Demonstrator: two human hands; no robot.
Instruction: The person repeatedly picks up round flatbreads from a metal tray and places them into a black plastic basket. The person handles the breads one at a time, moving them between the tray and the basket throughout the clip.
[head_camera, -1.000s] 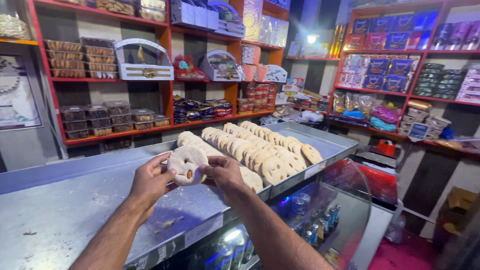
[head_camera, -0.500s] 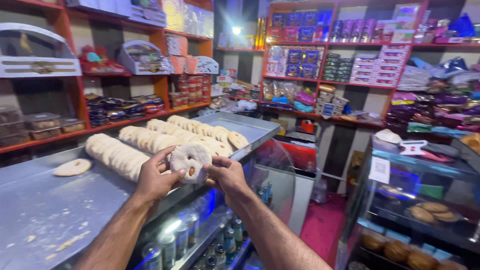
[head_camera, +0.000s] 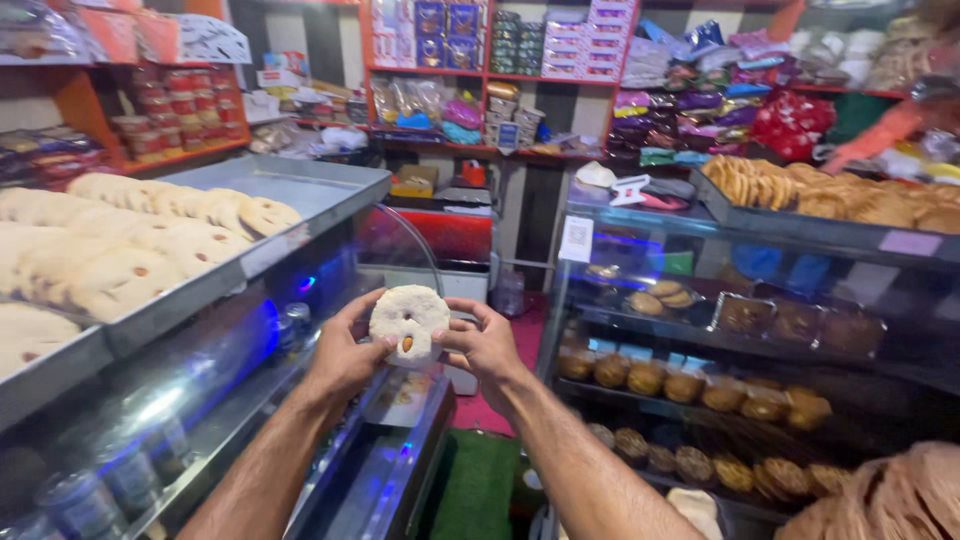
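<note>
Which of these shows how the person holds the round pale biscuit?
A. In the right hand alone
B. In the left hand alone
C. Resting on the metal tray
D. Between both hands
D: the round pale biscuit sits between the left hand and the right hand, fingers of both touching its edges, in the air away from the counter.

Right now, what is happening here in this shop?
A person holds a round white pastry in both hands: the left hand grips its left edge, the right hand its right edge. It is up in the air, between two glass counters. A metal tray on the left counter carries rows of similar pastries. The right counter displays browner baked goods.
</note>
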